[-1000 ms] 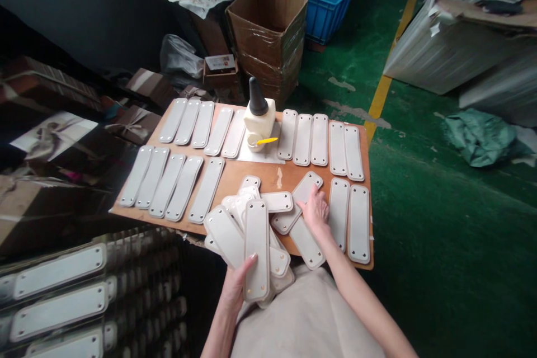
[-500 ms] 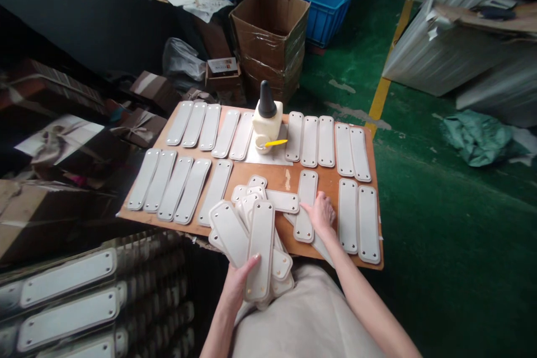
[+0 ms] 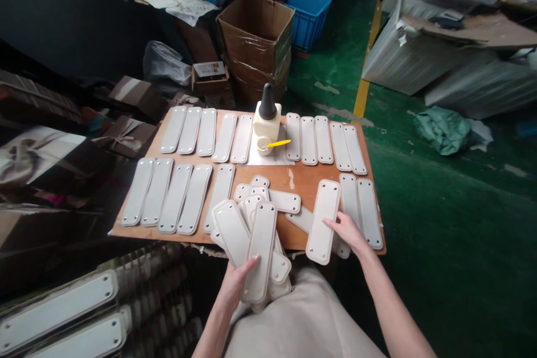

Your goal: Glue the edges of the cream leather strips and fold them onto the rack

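My left hand (image 3: 237, 282) grips a fanned stack of pale strips (image 3: 260, 251), its thumb pressed on the top one. Each strip is a rounded rectangle with small studs at the corners. At the right, my right hand (image 3: 346, 229) holds a single pale strip (image 3: 323, 221) by its right edge, tilted over the board. Beneath it another strip (image 3: 342, 247) partly shows. Loose strips (image 3: 285, 201) lie crosswise beyond the stack. Two rows of strips (image 3: 188, 130) line the brown board (image 3: 274, 173). My fingers under the stack are hidden.
A cream bottle with a black cone cap (image 3: 267, 117) stands at the board's back, beside a small cup (image 3: 264, 146) with a yellow stick (image 3: 279, 144). Behind are a cardboard box (image 3: 255, 39) and a blue crate (image 3: 306, 11). More strips (image 3: 59, 313) are stacked at lower left.
My right hand has lifted a strip off the board and drawn it right and towards me. My left hand keeps its hold on the stack. The view has shifted slightly.
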{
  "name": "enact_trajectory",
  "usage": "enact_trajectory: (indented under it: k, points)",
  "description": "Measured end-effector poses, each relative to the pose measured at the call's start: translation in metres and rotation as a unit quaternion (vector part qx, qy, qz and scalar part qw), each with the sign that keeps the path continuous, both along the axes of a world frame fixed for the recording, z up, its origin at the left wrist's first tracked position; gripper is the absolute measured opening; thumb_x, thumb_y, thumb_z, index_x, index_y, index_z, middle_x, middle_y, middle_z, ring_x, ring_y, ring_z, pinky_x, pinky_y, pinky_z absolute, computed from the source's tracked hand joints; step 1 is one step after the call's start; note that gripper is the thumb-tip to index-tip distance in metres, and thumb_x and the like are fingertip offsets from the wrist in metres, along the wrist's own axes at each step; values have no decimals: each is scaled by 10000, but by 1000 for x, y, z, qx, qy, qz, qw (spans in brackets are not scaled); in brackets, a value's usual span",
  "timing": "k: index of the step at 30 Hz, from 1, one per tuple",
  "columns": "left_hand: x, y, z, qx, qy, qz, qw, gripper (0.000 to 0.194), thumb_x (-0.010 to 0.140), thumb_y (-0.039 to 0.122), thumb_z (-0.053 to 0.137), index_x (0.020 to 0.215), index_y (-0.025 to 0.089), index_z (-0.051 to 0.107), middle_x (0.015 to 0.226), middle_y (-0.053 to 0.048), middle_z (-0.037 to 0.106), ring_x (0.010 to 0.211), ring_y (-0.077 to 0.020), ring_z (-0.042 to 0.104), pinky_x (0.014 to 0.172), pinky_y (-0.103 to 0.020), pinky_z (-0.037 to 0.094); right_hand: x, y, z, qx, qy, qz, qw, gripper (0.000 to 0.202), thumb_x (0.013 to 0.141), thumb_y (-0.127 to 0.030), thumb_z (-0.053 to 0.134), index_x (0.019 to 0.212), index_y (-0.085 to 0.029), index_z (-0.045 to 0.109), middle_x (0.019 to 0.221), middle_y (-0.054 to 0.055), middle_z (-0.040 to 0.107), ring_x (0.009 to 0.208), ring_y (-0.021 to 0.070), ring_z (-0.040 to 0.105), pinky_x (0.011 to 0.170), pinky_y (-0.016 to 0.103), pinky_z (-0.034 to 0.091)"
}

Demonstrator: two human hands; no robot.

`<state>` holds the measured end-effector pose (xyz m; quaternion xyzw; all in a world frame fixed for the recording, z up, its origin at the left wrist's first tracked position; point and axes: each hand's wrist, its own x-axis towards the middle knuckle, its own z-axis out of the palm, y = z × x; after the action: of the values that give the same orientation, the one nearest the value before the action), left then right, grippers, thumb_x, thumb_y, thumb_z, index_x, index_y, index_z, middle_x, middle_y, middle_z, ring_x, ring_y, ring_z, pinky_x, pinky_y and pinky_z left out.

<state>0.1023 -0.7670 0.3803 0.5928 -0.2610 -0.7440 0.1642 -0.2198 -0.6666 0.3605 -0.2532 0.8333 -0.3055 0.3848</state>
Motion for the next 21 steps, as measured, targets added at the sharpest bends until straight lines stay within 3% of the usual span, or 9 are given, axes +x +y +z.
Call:
enact_trajectory:
  k: [3, 6, 9, 12, 14, 17, 21]
  points:
    - [4, -6, -1, 11, -4, -14, 1000, 574, 665, 285, 820, 1180, 110, 636, 1129, -165, 708, 1064, -326, 658, 850, -349, 569, 14, 20, -6, 30, 68, 1, 997, 91, 663, -223, 714, 716, -179, 655, 916, 96, 674, 932, 279, 610, 849, 388, 459]
    - [6, -11, 0, 15, -12, -28, 999, 551, 652, 281, 829, 1146, 114, 653, 1125, -164, 710, 1047, -327, 666, 837, -347, 574, 32, 25, -18, 68, 116, 13, 991, 114, 650, -203, 707, 658, -188, 595, 882, 92, 641, 946, 287, 584, 877, 396, 418]
    - [7, -14, 1, 12, -16, -44, 999, 556, 639, 282, 835, 1139, 113, 657, 1115, -167, 713, 1054, -330, 663, 834, -343, 574, 42, 31, -26, 64, 82, 4, 995, 101, 671, -242, 685, 693, -188, 603, 822, 74, 654, 875, 269, 610, 818, 367, 449]
    - [9, -15, 1, 10, -13, -54, 998, 600, 641, 315, 830, 1172, 110, 641, 1128, -170, 708, 1065, -338, 656, 841, -350, 572, 44, 51, -23, 34, 33, -4, 999, 189, 723, -321, 637, 840, -173, 647, 861, 70, 705, 827, 251, 651, 741, 337, 499]
    - [10, -16, 0, 13, -14, -56, 998, 649, 632, 336, 832, 1202, 107, 625, 1135, -171, 705, 1064, -342, 656, 844, -357, 571, 42, 69, -16, -1, 2, -51, 999, 287, 738, -384, 631, 905, -150, 652, 901, 90, 726, 834, 262, 671, 726, 346, 523]
    - [10, -17, -2, 20, -18, -62, 998, 694, 609, 354, 841, 1218, 106, 618, 1127, -170, 708, 1054, -346, 659, 838, -363, 575, 32, 81, -7, -73, -22, -194, 978, 374, 696, -450, 695, 900, -140, 653, 902, 114, 735, 844, 281, 683, 736, 373, 542]
    - [6, -17, 3, 11, -34, -61, 998, 688, 596, 352, 846, 1201, 108, 627, 1072, -164, 728, 1035, -351, 668, 819, -375, 584, 7, 51, -15, -134, 11, -317, 939, 434, 623, -480, 747, 882, -147, 647, 919, 122, 733, 851, 280, 681, 769, 392, 541]
